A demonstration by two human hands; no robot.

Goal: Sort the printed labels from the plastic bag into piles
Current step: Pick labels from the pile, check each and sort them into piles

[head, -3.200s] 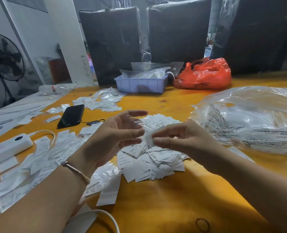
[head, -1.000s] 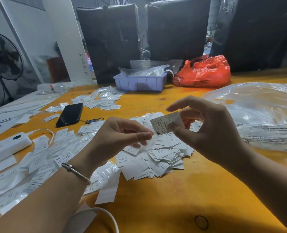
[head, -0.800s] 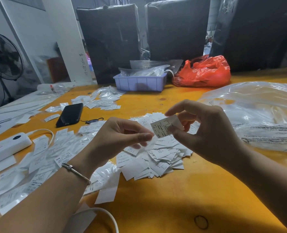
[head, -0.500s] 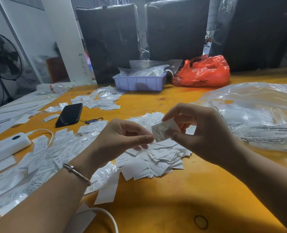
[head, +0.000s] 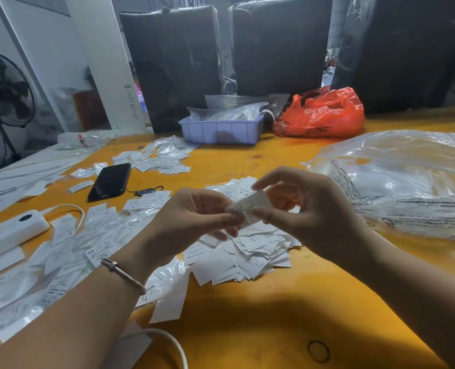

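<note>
Clearly mid-sort: both hands, left hand [head: 194,217] and right hand [head: 309,211], pinch 1 label [head: 250,206] between fingertips above the central pile [head: 247,251]. Piles at 9 o'clock [head: 69,251] and 11 o'clock [head: 165,158] exist; the plastic bag [head: 407,182] at 3 o'clock probably holds more.
</note>
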